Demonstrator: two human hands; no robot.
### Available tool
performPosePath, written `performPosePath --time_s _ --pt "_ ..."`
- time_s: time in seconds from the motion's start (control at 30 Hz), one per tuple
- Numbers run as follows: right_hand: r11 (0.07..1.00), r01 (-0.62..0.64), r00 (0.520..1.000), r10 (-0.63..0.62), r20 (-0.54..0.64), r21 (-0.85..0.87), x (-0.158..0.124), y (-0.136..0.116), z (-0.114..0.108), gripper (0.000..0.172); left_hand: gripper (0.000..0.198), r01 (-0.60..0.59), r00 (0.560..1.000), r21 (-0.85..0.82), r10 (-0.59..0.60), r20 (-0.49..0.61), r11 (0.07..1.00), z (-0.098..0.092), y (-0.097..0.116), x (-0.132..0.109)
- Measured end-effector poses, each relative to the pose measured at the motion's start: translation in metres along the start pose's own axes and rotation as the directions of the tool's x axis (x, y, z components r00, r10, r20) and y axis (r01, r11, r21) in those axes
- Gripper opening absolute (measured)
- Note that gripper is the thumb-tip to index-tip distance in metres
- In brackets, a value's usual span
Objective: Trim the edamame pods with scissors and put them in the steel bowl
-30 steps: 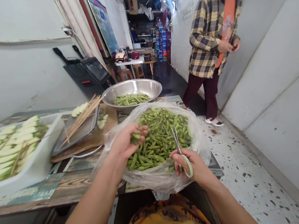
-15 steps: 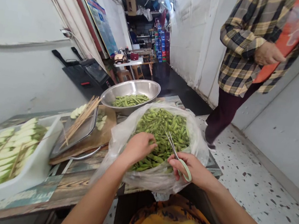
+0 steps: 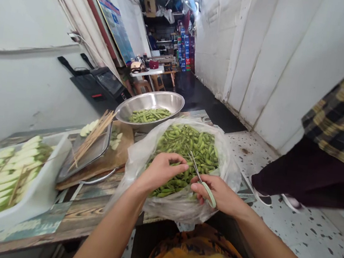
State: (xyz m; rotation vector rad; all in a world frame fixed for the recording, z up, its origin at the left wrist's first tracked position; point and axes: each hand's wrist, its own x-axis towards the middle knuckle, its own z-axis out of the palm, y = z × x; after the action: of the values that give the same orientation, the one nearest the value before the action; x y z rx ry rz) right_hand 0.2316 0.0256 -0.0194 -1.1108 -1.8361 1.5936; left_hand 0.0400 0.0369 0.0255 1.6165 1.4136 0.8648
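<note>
A plastic bag (image 3: 138, 160) lies open on the table, full of green pods (image 3: 201, 143). Over the left part of the pods is my left hand (image 3: 167, 170), its thumb and fingers curled toward each other; whatever they hold, if anything, is too small to make out. My right hand (image 3: 211, 190) grips scissors (image 3: 205, 185) with pale green handles at the bag's near right side. The blades point up and left over the pods, close to my left fingertips. Behind the bag stands a steel bowl (image 3: 127, 107) with more pods in it.
At left, a white tray (image 3: 42, 184) holds sliced pale green pieces and sticks. Between it and the bag, a metal tray (image 3: 93, 157) with skewers (image 3: 94, 136) rests on a wooden board (image 3: 123, 140). A person (image 3: 321, 164) stands at the right edge.
My left hand has moved slightly right, closer to the scissors. The scissor blades look closer together. The person in the plaid shirt has moved right, partly out of view.
</note>
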Motion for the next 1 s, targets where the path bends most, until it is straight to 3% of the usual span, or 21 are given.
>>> performPosePath --time_s 0.2,0.37,0.57,0.83,1.0 --pt "1.0 0.016 0.998 -0.017 -0.065 -0.019 0.004 0.005 -0.001 0.037 0.015 0.088 0.995 -0.126 -0.082 0.051 0.988 0.002 -0.007 0.002" --pt "0.994 0.013 0.995 -0.002 -0.103 0.107 0.007 0.012 0.001 0.037 0.017 0.22 0.975 -0.303 -0.214 0.054 0.927 0.005 -0.015 0.009" --pt "0.967 -0.069 0.997 0.072 -0.004 0.247 0.002 0.01 0.005 0.046 0.02 0.172 0.977 -0.568 -0.211 -0.004 0.805 0.005 -0.014 0.008" --pt "0.98 -0.064 0.998 0.062 0.018 0.186 0.001 -0.002 0.007 0.046 0.023 0.155 0.98 -0.615 -0.2 -0.005 0.773 0.017 -0.014 0.0" --pt "0.995 -0.011 0.999 0.014 -0.029 0.103 0.001 0.001 0.006 0.042 0.022 0.161 0.976 -0.631 -0.216 -0.01 0.759 0.019 -0.014 -0.002"
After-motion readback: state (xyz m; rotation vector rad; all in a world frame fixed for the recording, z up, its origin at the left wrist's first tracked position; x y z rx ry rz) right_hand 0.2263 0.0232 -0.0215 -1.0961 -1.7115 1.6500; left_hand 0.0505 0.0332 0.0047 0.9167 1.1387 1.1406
